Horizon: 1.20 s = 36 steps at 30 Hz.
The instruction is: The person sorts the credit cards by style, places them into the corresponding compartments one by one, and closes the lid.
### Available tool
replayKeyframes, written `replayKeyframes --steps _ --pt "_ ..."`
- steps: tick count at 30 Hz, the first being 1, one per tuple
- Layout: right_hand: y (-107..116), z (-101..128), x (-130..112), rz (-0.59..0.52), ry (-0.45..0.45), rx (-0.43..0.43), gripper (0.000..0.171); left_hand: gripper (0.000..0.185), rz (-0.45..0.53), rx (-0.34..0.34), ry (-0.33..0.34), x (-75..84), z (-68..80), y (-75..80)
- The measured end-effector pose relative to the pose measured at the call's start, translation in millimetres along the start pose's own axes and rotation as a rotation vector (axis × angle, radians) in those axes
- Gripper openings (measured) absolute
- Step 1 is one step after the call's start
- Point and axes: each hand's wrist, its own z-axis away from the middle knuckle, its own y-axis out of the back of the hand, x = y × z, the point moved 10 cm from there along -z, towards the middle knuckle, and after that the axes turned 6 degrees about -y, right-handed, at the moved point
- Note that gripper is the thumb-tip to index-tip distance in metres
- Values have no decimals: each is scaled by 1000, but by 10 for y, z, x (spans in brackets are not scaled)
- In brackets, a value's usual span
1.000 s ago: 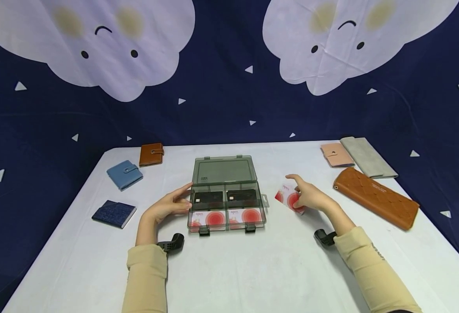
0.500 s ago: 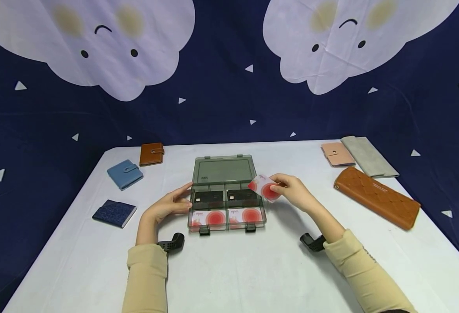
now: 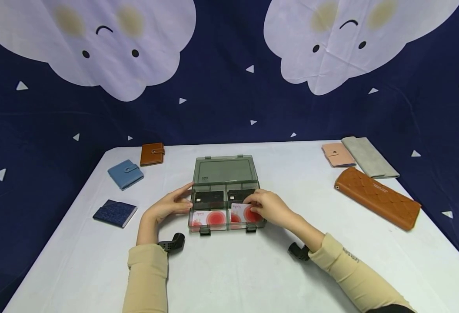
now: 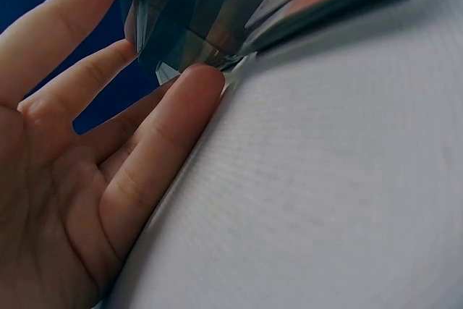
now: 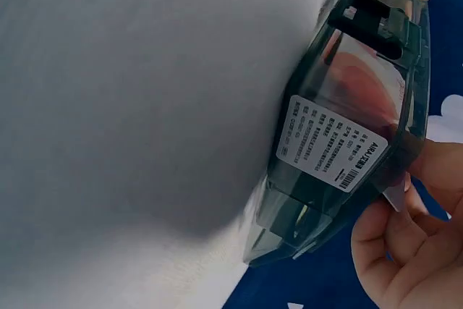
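Fingers of the right hand (image 3: pixel 266 208) pinch a thin, stiff, slippery card (image 3: pixel 240 210) by its edge over the box (image 3: pixel 224 174); the left hand (image 3: pixel 168 205), fingers straight, steadies the box's left wall.

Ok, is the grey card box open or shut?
Open: the card box has its lid tilted back, showing cards in the compartments.

A white tabletop (image 3: pixel 253 269) fills the lower half of the frame, with a smoky clear card box (image 3: pixel 225 193) lying open at its centre. Toward the left lie a tan wallet (image 3: pixel 151 154), a light blue wallet (image 3: pixel 125 174) and a dark blue wallet (image 3: pixel 114 213). At the upper right lie a pink wallet (image 3: pixel 337 154), a grey long wallet (image 3: pixel 368 157) and a long brown wallet (image 3: pixel 377 197).
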Motion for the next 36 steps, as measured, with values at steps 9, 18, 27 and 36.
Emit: replayKeyframes --steps 9,18,27,36 --pt "-29 18 -126 160 117 31 15 80 3 10 4 -15 12 23" --pt "244 -271 109 45 -35 46 19 79 7 3 2 0 28 16" --pt "-715 -1471 2298 -665 -412 -110 77 88 51 -20 -30 20 -4 -21" --pt "-470 -1308 1934 -955 -515 -162 83 93 58 -20 -25 -18 -26 -48"
